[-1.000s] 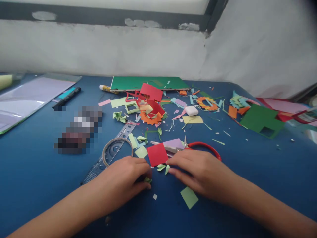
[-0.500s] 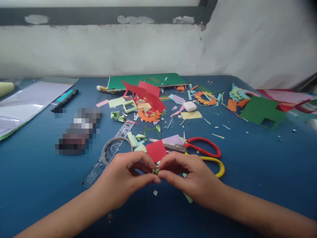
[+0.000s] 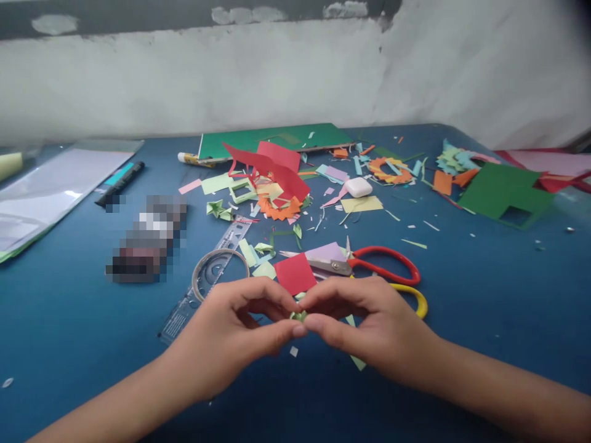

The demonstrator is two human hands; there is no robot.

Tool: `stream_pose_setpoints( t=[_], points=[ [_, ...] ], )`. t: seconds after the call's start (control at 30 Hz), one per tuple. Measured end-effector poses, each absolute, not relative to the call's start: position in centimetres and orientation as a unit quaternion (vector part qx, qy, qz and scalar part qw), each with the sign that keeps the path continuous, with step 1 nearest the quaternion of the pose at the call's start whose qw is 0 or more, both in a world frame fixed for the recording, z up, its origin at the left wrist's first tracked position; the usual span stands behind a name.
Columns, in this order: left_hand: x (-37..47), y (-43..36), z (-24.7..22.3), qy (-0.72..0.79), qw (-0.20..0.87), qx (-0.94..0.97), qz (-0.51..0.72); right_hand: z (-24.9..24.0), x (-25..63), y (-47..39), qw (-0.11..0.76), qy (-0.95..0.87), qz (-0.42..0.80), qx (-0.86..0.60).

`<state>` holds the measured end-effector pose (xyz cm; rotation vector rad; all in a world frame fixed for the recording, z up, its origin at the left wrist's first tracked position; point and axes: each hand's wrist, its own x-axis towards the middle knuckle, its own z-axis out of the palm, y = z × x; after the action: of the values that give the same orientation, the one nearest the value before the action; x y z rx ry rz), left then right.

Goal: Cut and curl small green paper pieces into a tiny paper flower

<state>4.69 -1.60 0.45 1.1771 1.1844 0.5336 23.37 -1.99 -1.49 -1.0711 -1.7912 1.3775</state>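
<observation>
My left hand [image 3: 252, 326] and my right hand [image 3: 357, 320] meet near the front middle of the table. Between their thumbs and fingertips they pinch a small folded piece of light green paper [image 3: 298, 316], mostly covered by the fingers. Just beyond lies a red paper square [image 3: 295, 274]. Scissors [image 3: 341, 266] with one red and one yellow handle rest behind my right hand, partly hidden by it. Past my left hand, a roll of tape [image 3: 196, 280] lies over a clear ruler [image 3: 233, 234].
Paper scraps, orange paper rings [image 3: 390, 171], a white eraser [image 3: 358, 187] and cut red paper [image 3: 277, 169] litter the blue table [image 3: 484, 344]. A green board [image 3: 277, 138] lies at the back. A blurred-out object [image 3: 150, 240], a marker [image 3: 120, 183] and plastic-wrapped sheets [image 3: 60, 191] are left.
The view has tilted down slightly, so the background sits higher. Both hands keep pinching the green paper piece, with their fingertips slightly shifted on it.
</observation>
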Motion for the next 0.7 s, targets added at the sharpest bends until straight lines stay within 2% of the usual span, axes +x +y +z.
stream_pose_setpoints(
  t=[0.27,0.5,0.7],
  points=[
    [4.78,-1.68,0.15,0.495,0.637,0.538,0.243,-1.22,23.30,-2.19,0.308,-0.644,0.560,-0.421],
    [4.72,-2.00,-0.44,0.481,0.563,0.624,0.250,-1.18,23.31,-2.25,0.305,-0.647,0.566,-0.409],
    [4.68,-1.75,-0.08,0.485,0.608,0.574,0.256,-0.85,23.78,-1.99,0.319,-0.680,0.527,-0.398]
  ],
)
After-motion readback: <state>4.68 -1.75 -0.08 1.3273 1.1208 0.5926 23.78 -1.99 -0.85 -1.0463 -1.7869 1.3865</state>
